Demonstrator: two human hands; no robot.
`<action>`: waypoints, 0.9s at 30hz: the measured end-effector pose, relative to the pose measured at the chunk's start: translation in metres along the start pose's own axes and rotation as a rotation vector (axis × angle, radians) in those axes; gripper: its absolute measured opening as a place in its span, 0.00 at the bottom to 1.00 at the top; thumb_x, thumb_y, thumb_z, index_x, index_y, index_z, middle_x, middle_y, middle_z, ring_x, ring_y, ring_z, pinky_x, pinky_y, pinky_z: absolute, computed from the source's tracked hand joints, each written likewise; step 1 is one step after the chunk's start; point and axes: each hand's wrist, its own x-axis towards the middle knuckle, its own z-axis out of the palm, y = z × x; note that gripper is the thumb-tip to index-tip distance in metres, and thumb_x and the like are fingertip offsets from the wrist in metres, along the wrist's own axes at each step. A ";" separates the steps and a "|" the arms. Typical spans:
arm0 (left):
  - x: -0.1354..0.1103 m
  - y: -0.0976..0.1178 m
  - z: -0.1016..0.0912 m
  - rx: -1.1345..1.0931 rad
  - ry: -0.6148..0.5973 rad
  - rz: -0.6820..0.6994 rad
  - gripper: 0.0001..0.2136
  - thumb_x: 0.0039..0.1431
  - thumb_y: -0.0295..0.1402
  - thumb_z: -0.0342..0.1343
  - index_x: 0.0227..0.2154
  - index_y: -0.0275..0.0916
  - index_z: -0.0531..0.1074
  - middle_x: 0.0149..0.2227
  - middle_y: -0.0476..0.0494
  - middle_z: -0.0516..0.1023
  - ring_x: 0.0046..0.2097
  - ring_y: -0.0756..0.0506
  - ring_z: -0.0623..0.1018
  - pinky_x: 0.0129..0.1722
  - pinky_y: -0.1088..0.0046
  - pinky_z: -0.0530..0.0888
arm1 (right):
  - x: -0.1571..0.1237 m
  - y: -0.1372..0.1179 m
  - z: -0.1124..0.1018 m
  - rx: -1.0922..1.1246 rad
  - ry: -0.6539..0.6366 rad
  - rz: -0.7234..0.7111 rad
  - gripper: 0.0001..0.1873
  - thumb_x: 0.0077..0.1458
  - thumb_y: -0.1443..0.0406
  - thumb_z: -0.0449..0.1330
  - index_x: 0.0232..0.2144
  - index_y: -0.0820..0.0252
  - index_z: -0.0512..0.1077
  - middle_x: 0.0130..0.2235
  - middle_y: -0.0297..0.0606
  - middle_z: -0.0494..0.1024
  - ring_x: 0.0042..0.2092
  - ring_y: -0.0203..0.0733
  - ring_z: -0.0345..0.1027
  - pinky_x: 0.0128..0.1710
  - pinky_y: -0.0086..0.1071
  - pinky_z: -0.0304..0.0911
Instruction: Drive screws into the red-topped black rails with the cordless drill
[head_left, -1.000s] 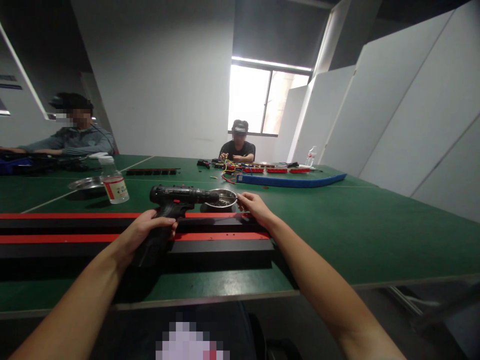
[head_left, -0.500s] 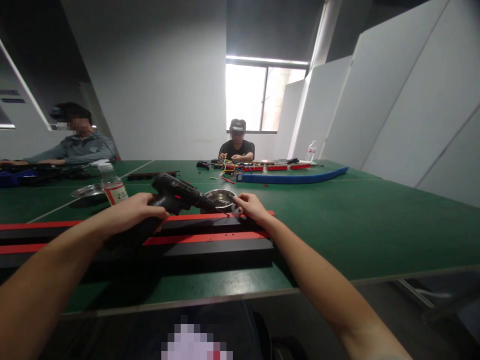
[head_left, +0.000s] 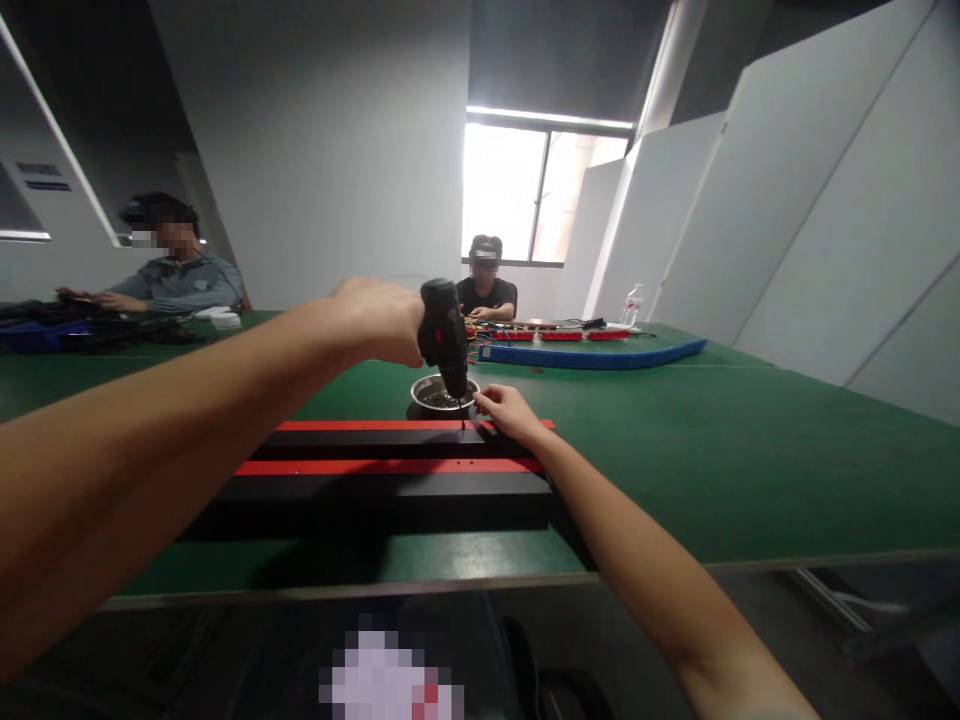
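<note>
My left hand (head_left: 379, 322) is closed round the grip of a black cordless drill (head_left: 445, 338), held upright with its bit pointing down onto the far red strip of a long black and red rail (head_left: 390, 466). My right hand (head_left: 510, 411) rests on that rail just right of the bit, its fingers pinched together at the spot; what they hold is too small to see. A small metal bowl (head_left: 442, 394) with dark small parts stands right behind the bit.
The rail lies across a green table (head_left: 750, 460) whose near edge runs close to me. Two other people sit at the far side and far left. A blue strip (head_left: 600, 355), red parts, wires and a water bottle (head_left: 632, 305) lie at the far end.
My left hand raised the drill from lying tilted over the rail and turned it upright, bit down on the rail. My right hand stayed by the same spot.
</note>
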 end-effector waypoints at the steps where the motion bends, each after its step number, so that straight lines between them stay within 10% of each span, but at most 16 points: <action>1: -0.003 0.005 0.005 0.151 0.046 0.077 0.12 0.35 0.20 0.70 0.26 0.34 0.77 0.43 0.39 0.82 0.56 0.41 0.74 0.34 0.84 0.62 | 0.000 0.001 0.000 -0.015 -0.028 -0.010 0.16 0.58 0.54 0.62 0.28 0.60 0.75 0.24 0.36 0.74 0.27 0.39 0.64 0.27 0.30 0.56; 4: -0.008 0.010 0.013 0.521 0.136 0.252 0.13 0.37 0.27 0.71 0.28 0.33 0.77 0.44 0.36 0.82 0.58 0.38 0.74 0.34 0.80 0.61 | -0.001 0.001 0.001 -0.077 -0.088 -0.059 0.13 0.60 0.56 0.60 0.30 0.59 0.76 0.25 0.35 0.75 0.28 0.40 0.65 0.27 0.30 0.55; 12: 0.008 -0.003 0.012 0.459 0.155 0.420 0.17 0.38 0.40 0.73 0.24 0.34 0.74 0.38 0.36 0.81 0.55 0.34 0.75 0.37 0.76 0.61 | -0.004 -0.001 -0.003 -0.238 -0.065 -0.137 0.11 0.61 0.62 0.58 0.30 0.56 0.78 0.32 0.40 0.80 0.33 0.46 0.68 0.33 0.32 0.57; 21: -0.002 -0.002 0.015 0.600 0.249 0.323 0.12 0.42 0.36 0.71 0.25 0.34 0.76 0.34 0.39 0.82 0.48 0.38 0.79 0.38 0.74 0.65 | -0.001 0.016 -0.006 -0.437 -0.073 -0.104 0.12 0.65 0.59 0.56 0.40 0.55 0.78 0.40 0.46 0.82 0.38 0.52 0.72 0.37 0.35 0.59; 27: -0.007 -0.003 0.002 0.822 0.076 0.352 0.21 0.44 0.39 0.70 0.42 0.37 0.81 0.37 0.31 0.82 0.39 0.37 0.78 0.40 0.64 0.67 | -0.001 0.008 -0.006 -0.678 -0.198 -0.003 0.20 0.70 0.55 0.46 0.49 0.57 0.73 0.48 0.47 0.81 0.43 0.53 0.74 0.38 0.34 0.62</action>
